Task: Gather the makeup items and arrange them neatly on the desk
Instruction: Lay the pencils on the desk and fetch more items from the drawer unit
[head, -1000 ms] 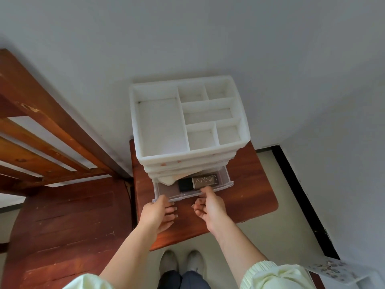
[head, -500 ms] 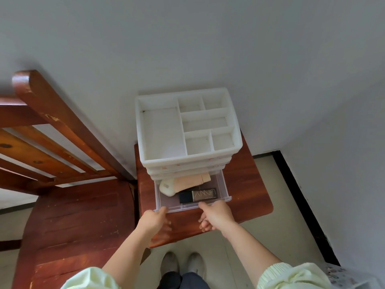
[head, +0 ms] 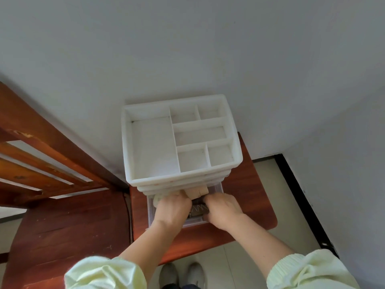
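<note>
A white organiser [head: 150, 147] with empty top compartments stands on a small red-brown table [head: 252, 203]. Its clear bottom drawer [head: 215, 188] is pulled out toward me. Inside lie a beige tube [head: 198, 191] with a white cap and a dark rectangular case [head: 199, 211] with pale lettering. My left hand [head: 171, 210] reaches into the drawer with its fingers curled round the tube's cap end. My right hand [head: 224, 209] is beside it, fingers curled over the right end of the dark case. Both hands hide most of the drawer's inside.
A red-brown wooden chair [head: 62, 230] stands directly left of the table, its slatted back against the white wall. A second wall closes in on the right, with a black skirting strip [head: 302, 205] along the pale floor. My shoes [head: 181, 275] show below the table edge.
Both hands left the drawer's front edge and went into the drawer, onto the tube and the dark case. The view has moved closer.
</note>
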A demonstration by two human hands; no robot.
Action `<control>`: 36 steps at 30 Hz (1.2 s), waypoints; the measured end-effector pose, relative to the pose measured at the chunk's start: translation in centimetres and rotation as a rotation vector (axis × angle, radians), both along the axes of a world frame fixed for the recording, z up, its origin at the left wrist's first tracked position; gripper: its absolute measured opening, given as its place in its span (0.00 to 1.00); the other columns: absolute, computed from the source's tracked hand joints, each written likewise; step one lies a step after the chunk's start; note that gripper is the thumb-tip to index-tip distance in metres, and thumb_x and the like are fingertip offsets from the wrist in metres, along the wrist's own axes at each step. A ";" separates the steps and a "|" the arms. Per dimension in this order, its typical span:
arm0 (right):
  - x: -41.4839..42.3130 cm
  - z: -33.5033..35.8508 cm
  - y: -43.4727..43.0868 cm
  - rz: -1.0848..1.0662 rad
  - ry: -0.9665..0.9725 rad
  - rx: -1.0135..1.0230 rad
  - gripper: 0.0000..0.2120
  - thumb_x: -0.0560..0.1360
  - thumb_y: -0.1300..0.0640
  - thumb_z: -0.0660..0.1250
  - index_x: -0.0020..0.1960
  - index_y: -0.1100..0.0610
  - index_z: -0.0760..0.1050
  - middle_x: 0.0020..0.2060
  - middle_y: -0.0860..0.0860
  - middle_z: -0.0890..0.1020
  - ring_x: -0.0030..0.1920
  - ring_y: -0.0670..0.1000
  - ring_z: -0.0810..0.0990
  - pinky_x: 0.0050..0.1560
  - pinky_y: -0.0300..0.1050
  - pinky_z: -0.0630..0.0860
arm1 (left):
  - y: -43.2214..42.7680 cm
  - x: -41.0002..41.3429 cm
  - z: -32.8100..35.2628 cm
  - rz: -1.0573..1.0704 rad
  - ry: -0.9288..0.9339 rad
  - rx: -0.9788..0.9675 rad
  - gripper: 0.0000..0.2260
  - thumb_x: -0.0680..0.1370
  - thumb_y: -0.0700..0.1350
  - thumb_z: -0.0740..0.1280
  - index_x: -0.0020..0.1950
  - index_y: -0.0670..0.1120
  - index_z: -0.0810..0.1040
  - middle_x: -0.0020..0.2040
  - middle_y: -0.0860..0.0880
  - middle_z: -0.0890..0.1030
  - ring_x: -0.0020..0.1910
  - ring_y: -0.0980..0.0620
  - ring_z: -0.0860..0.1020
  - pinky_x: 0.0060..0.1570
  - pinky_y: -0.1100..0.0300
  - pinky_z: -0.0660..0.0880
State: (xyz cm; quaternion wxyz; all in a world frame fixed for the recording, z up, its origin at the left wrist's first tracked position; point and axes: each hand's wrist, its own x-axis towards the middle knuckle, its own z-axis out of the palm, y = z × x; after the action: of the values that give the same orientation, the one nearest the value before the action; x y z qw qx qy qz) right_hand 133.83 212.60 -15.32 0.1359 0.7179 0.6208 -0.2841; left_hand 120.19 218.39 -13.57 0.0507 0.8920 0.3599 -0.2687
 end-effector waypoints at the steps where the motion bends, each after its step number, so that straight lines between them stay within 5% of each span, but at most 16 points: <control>1: 0.2 -0.1 0.3 0.021 -0.019 -0.018 0.16 0.76 0.56 0.65 0.63 0.57 0.74 0.55 0.55 0.79 0.55 0.57 0.78 0.49 0.46 0.73 | 0.3 0.3 -0.2 -0.027 0.015 0.008 0.14 0.77 0.30 0.58 0.58 0.39 0.76 0.52 0.44 0.81 0.50 0.45 0.80 0.44 0.56 0.73; 11: 1.4 -0.5 1.2 0.228 -0.100 -0.012 0.10 0.76 0.64 0.63 0.56 0.61 0.75 0.52 0.57 0.79 0.51 0.59 0.79 0.40 0.46 0.64 | 0.5 0.9 -0.9 -0.069 0.066 -0.021 0.15 0.77 0.29 0.56 0.62 0.38 0.72 0.55 0.43 0.80 0.53 0.44 0.80 0.41 0.56 0.70; 16: 2.5 0.7 1.3 0.305 -0.091 0.009 0.08 0.75 0.60 0.64 0.53 0.60 0.76 0.49 0.55 0.81 0.48 0.58 0.80 0.40 0.45 0.66 | 1.2 -0.5 -0.8 -0.045 -0.030 -0.006 0.08 0.73 0.32 0.64 0.50 0.40 0.78 0.42 0.45 0.80 0.38 0.47 0.77 0.34 0.59 0.69; 20: 3.5 2.1 1.3 0.265 -0.002 0.079 0.06 0.72 0.55 0.67 0.43 0.57 0.75 0.41 0.51 0.78 0.42 0.54 0.78 0.38 0.42 0.65 | 1.5 -1.0 -0.2 -0.038 -0.101 0.050 0.13 0.54 0.37 0.80 0.29 0.46 0.77 0.22 0.50 0.72 0.21 0.50 0.62 0.22 0.65 0.57; 22: 3.6 2.5 1.2 0.226 0.054 0.071 0.12 0.70 0.54 0.68 0.34 0.55 0.68 0.35 0.48 0.73 0.37 0.52 0.73 0.32 0.43 0.63 | 1.0 -1.3 -0.4 0.006 -0.142 0.021 0.06 0.67 0.41 0.75 0.35 0.47 0.79 0.28 0.50 0.76 0.25 0.50 0.65 0.26 0.62 0.61; 24: 3.5 3.3 1.0 0.171 0.094 0.040 0.15 0.69 0.53 0.69 0.32 0.55 0.65 0.30 0.48 0.71 0.32 0.51 0.71 0.28 0.42 0.62 | 0.6 -1.7 -1.2 0.109 -0.176 0.020 0.04 0.78 0.42 0.63 0.47 0.46 0.78 0.40 0.49 0.81 0.33 0.48 0.71 0.32 0.58 0.66; 26: 3.6 4.1 0.6 0.098 0.128 0.012 0.16 0.68 0.51 0.71 0.32 0.55 0.66 0.28 0.49 0.70 0.29 0.50 0.69 0.27 0.43 0.63 | 0.4 -2.2 -1.0 0.211 -0.237 -0.059 0.06 0.79 0.44 0.61 0.50 0.46 0.77 0.42 0.49 0.81 0.35 0.48 0.75 0.32 0.58 0.67; 31: 4.6 5.3 -1.2 -0.299 0.376 -0.071 0.21 0.63 0.47 0.76 0.29 0.54 0.65 0.25 0.48 0.67 0.27 0.48 0.66 0.31 0.43 0.62 | -0.9 -4.5 1.6 0.341 -0.413 -0.184 0.14 0.82 0.53 0.56 0.40 0.49 0.70 0.34 0.53 0.73 0.31 0.51 0.71 0.31 0.58 0.65; 36: 5.1 5.6 -5.2 -0.695 0.673 -0.077 0.16 0.64 0.45 0.77 0.35 0.57 0.77 0.30 0.51 0.70 0.32 0.47 0.70 0.34 0.40 0.66 | -2.4 -6.1 3.4 0.473 -0.549 -0.284 0.18 0.80 0.54 0.61 0.32 0.51 0.67 0.28 0.54 0.71 0.26 0.54 0.69 0.26 0.60 0.61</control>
State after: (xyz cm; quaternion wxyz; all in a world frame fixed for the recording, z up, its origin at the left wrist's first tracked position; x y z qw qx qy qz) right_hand 138.91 207.35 -9.68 -0.1491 0.7454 0.3429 -0.5519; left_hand 114.13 215.96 -10.21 0.3287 0.8073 0.4878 -0.0480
